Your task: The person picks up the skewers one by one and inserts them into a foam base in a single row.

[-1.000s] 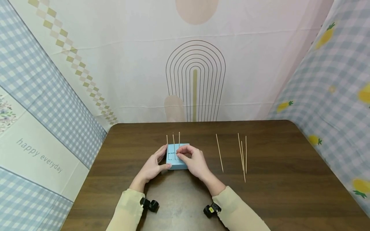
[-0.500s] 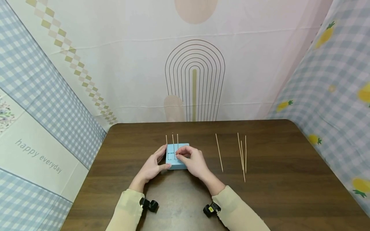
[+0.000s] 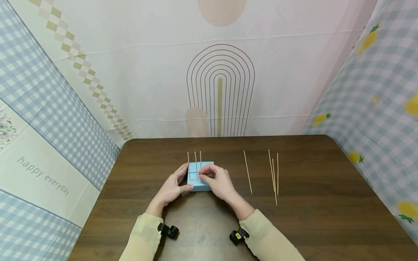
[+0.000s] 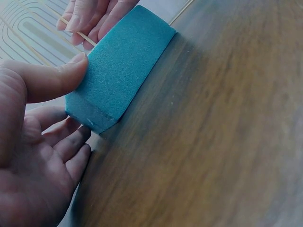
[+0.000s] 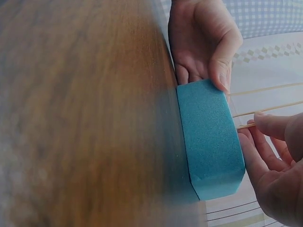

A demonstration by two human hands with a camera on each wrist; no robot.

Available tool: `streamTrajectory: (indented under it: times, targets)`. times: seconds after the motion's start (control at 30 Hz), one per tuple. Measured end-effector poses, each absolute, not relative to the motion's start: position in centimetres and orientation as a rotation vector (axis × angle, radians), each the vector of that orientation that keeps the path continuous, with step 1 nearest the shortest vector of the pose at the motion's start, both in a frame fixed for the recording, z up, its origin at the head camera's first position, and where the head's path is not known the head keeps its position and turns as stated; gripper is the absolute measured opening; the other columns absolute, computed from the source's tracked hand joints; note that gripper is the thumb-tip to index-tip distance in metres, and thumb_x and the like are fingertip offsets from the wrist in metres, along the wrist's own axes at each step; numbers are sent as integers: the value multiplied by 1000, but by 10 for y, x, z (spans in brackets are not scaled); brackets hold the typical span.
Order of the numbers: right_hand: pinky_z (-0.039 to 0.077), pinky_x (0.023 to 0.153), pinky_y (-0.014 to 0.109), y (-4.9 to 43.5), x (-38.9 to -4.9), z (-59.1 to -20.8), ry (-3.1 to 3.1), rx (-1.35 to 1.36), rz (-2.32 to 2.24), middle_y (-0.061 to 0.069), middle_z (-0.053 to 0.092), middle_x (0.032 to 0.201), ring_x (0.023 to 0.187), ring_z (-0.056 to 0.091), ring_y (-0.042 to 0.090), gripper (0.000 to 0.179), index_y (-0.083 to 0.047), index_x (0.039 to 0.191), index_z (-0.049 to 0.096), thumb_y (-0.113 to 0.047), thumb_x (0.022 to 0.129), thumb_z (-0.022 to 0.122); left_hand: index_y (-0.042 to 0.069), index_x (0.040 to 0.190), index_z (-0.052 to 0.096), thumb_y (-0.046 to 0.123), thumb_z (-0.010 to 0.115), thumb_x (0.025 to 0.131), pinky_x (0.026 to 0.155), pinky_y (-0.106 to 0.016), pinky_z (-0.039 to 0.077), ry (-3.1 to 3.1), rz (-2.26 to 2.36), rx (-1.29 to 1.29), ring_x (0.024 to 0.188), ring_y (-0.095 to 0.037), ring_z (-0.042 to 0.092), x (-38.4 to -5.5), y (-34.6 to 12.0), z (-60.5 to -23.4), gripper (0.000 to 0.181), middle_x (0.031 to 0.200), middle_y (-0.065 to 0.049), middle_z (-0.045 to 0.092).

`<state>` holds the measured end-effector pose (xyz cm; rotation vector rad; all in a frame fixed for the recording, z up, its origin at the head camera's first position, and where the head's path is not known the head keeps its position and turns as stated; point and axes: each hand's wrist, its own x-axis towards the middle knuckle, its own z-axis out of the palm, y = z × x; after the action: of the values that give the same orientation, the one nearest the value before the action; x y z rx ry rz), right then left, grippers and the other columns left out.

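Head view alone shows us the top of the block (image 3: 200, 186), resting on the table (image 3: 310, 199) with two sticks (image 3: 196, 163) upright on it. There the right hand (image 3: 219, 182) pinches a third stick (image 3: 200, 163) between thumb and finger, hiding its foot; right-wrist view lets us follow it to the block's edge, though we cannot tell if it enters. Left-wrist view shows the left hand (image 3: 171, 186) gripping the block, fingertips partly hidden.

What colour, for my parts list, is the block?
The block is light blue, clearest in the head view.
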<state>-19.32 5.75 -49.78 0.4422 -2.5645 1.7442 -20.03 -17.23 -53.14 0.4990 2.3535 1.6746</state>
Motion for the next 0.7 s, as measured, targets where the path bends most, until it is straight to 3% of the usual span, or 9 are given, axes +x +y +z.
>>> streamTrajectory:
  times: [0.7]
  targets:
    - [59, 82, 30, 57, -194, -498, -2568, 446, 1749, -6, 76, 96, 91, 72, 11, 6, -14, 102, 78, -11, 98, 80, 0, 168, 27, 7, 79, 97, 128, -54, 20, 2353, 1668, 489, 161, -37, 19, -200, -173, -531, 89, 176, -21, 15]
